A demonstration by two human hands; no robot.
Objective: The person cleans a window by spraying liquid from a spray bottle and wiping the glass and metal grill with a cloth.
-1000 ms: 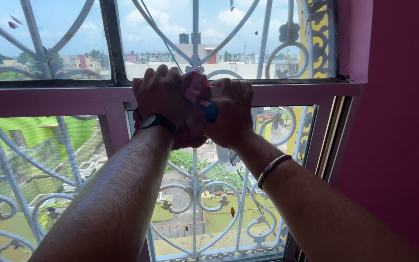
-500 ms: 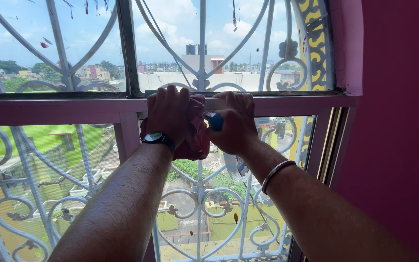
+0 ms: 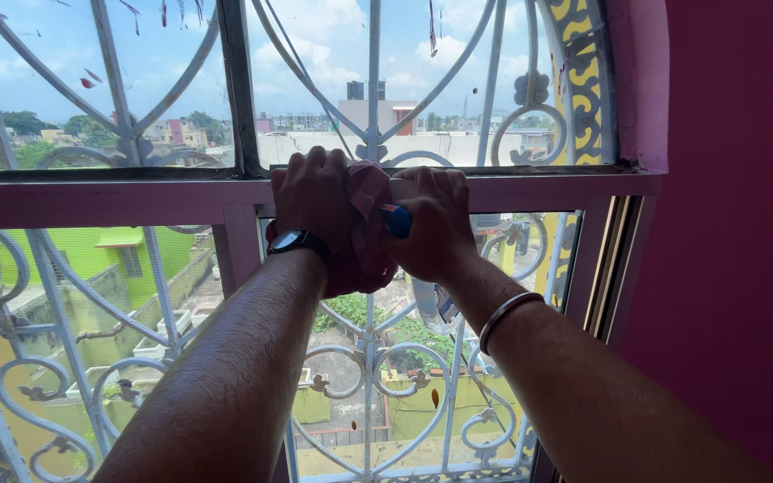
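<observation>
Hands pressed together on the maroon crossbar (image 3: 100, 204) of the window. The left hand (image 3: 315, 192) was clenched over a dark red cloth (image 3: 364, 237) bunched against the crossbar; the right hand (image 3: 436, 219), just beside it, gripped a blue-capped spray bottle (image 3: 395, 219) whose body hung below the crossbar. Red specks dotted the glass pane (image 3: 64, 54) above the crossbar, so wiping looked far from finished. A white scrolled grille (image 3: 378, 358) stood beyond the glass.

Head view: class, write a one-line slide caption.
Left hand presses a red cloth against the pink window frame; right hand grips a blue-capped bottle.
</observation>
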